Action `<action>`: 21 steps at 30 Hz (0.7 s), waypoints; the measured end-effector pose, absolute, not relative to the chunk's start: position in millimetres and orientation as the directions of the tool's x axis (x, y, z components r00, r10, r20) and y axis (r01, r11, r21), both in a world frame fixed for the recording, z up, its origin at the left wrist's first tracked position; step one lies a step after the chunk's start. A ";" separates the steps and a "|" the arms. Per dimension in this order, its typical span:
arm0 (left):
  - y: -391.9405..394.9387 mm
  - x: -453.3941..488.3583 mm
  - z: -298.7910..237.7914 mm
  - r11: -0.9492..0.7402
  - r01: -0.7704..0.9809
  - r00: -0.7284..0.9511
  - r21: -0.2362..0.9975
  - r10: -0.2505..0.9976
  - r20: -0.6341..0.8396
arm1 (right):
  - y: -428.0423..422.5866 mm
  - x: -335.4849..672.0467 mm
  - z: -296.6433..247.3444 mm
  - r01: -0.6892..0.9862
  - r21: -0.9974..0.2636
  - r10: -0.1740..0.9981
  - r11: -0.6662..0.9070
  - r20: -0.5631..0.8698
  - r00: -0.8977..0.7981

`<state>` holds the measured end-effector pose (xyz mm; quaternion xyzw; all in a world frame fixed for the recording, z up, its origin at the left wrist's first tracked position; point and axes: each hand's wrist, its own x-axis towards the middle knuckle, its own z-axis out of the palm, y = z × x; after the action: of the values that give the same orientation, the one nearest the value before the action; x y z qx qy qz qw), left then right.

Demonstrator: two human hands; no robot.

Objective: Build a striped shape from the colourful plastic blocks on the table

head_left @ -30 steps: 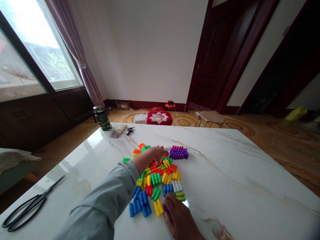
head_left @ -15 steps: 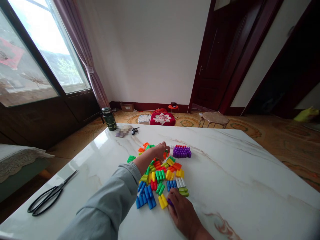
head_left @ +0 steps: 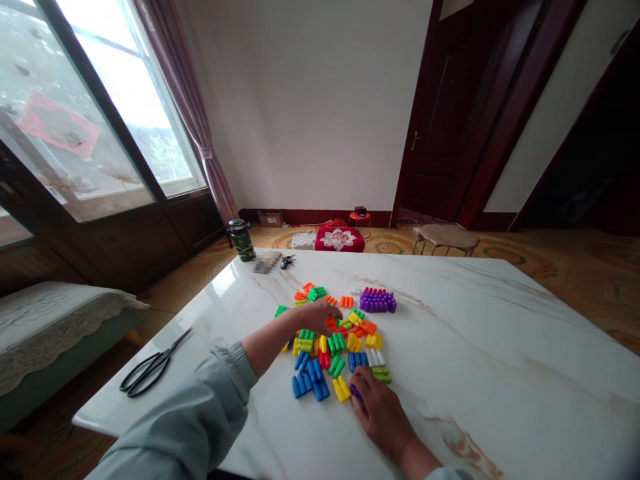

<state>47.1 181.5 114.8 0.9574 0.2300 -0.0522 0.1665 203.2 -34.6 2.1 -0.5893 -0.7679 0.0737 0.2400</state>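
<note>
Over the middle of the pile of plastic building blocks (head_left: 336, 343), my left hand (head_left: 320, 316) reaches down with its fingers apart and bent, close to red and orange blocks. Nothing shows as held in it, though the hand covers part of the pile. My right hand (head_left: 383, 410) rests on the table at the pile's near side, fingers closed on a purple block (head_left: 355, 391) that is mostly hidden. Beside it lie a yellow block (head_left: 342, 389) and a light green block (head_left: 381, 375). Beyond the pile sits a joined group of purple blocks (head_left: 378, 301) with red tops.
Black-handled scissors (head_left: 153, 367) lie at the left of the marble-patterned table (head_left: 475, 347). A green camouflage bottle (head_left: 242, 240) and keys (head_left: 287, 261) are at the far left edge, near a blurred item. A red-covered stool (head_left: 339, 240) stands beyond the table.
My left hand has shifted slightly back toward me, uncovering an orange block on the far side. My right hand still holds the purple block. The whole view has shifted as the head turned left.
</note>
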 end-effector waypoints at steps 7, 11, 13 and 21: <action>198.6 44.9 112.7 -0.760 0.610 0.793 0.225 0.584 -0.175 | -35.5 203.3 2.1 0.864 -0.408 0.940 0.295 0.287 -0.185; 206.8 47.5 99.5 -0.671 0.732 0.680 0.121 0.706 -0.198 | -36.0 203.3 2.7 0.859 -0.425 0.946 0.284 0.268 -0.181; 206.1 51.3 94.3 -0.644 0.759 0.648 0.093 0.735 -0.199 | -36.5 203.4 3.5 0.858 -0.431 0.949 0.280 0.260 -0.180; 204.6 62.6 85.7 -0.590 0.799 0.600 0.116 0.775 -0.198 | -34.4 203.6 2.3 0.852 -0.444 0.950 0.279 0.259 -0.176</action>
<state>62.6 204.6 85.7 0.8892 0.4426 -0.0635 0.0966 203.6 -34.4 2.3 -0.5924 -0.7603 0.0990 0.2474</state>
